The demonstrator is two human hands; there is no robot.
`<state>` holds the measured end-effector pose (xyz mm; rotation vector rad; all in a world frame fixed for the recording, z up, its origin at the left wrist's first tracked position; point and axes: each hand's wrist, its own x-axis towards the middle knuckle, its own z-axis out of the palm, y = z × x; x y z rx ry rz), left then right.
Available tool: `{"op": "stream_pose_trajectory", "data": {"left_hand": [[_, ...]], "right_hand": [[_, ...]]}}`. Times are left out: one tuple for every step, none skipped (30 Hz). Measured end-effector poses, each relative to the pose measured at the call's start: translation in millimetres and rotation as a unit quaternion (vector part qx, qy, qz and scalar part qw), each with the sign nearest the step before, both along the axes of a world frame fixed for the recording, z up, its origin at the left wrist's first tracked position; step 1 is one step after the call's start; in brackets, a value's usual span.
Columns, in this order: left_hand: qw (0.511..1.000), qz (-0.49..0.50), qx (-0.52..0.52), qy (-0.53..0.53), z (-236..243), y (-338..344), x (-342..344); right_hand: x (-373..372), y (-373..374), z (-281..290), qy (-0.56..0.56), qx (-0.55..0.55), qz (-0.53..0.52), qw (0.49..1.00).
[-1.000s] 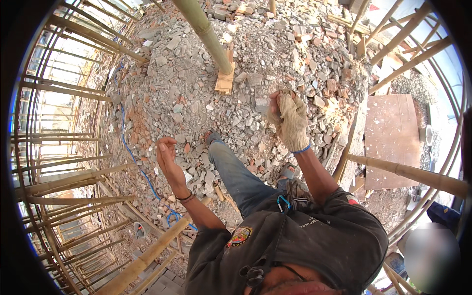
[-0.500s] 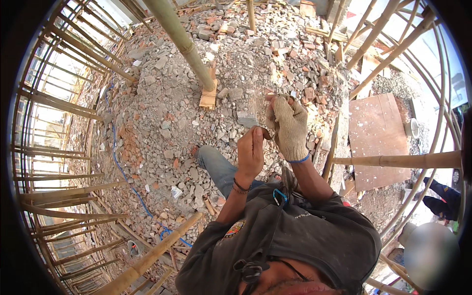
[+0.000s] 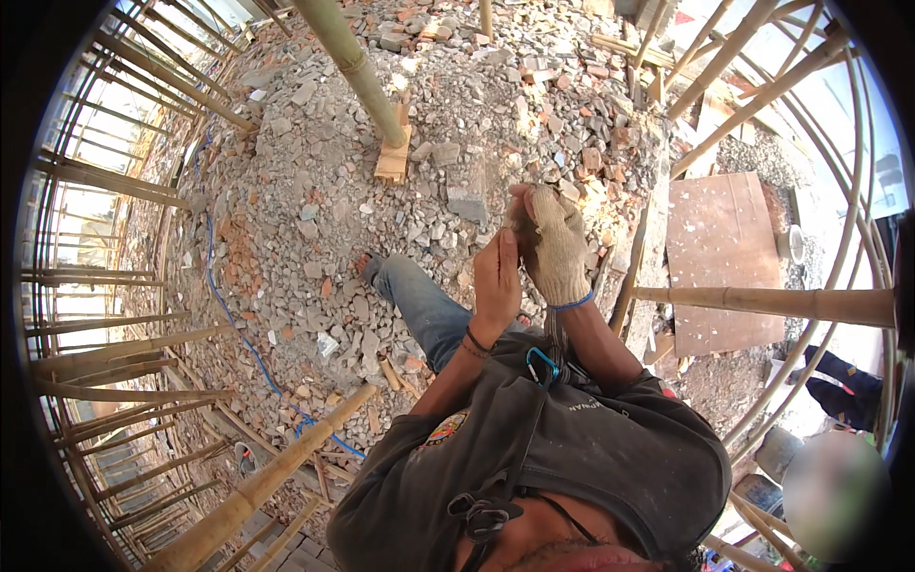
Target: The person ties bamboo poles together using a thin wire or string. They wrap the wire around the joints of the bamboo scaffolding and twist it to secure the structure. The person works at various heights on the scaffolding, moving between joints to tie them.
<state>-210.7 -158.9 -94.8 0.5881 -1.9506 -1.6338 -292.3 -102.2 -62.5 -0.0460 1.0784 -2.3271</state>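
Observation:
My left hand (image 3: 498,276) is bare, with a dark band at the wrist. Its fingers are pressed together against the palm side of my right hand (image 3: 558,250); whatever they pinch is hidden. A beige knitted work glove (image 3: 562,224) with a blue cuff edge covers the right hand, and bare fingertips show past its end. The right fingers are curled, and I cannot make out anything inside them. Dark stains mark the glove near the left fingertips. Both hands are raised in front of my body, above the rubble (image 3: 400,229).
A bamboo pole (image 3: 353,67) stands on wooden blocks (image 3: 393,157) ahead. More bamboo poles line the left, and another pole (image 3: 753,303) juts in from the right beside a brown board (image 3: 724,262). A blue hose (image 3: 250,348) crosses the rubble. A grey block (image 3: 468,202) lies near the hands.
The left hand has risen and come closer to the right glove. A dark strip visible between them earlier no longer shows. The view has shifted slightly.

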Motion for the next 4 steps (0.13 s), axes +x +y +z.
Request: {"op": "stream_pose_trajectory", "data": {"left_hand": [[1.000, 0.004, 0.002, 0.002, -1.9, 0.1, 1.2], [1.000, 0.009, 0.004, 0.003, -2.9, 0.6, 2.9], [1.000, 0.013, 0.009, -0.001, -3.3, 3.7, 7.3], [1.000, 0.017, 0.003, 0.007, 1.4, 0.6, 4.0]], "right_hand": [[1.4, 0.5, 0.1, -0.010, -0.005, 0.004, 1.000], [3.1, 1.0, 0.7, -0.019, -0.010, 0.009, 1.000], [5.0, 1.5, 2.2, -0.028, -0.015, 0.014, 0.999], [-3.3, -7.2, 8.1, -0.016, -0.026, 0.018, 0.999]]}}
